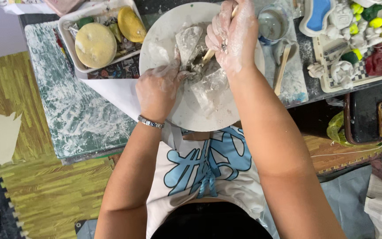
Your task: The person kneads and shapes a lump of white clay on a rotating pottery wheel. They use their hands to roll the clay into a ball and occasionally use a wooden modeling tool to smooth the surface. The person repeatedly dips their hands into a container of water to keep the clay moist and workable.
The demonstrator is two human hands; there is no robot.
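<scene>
Both arms bare — no sleeves being worn. Left hand (155,88) and right hand (234,37) being coated in whitish clay smears. Silver link bracelet (150,122) being worn at left wrist. White apron (208,170) with blue lettering — being worn over torso.

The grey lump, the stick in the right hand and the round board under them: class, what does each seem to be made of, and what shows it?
Grey lump: probably wet clay, matt, smeared pale over both hands. Stick in the right hand: likely wood, pale tan and plain. Round board: unclear, perhaps plaster or coated wood, dull white with clay streaks.
</scene>
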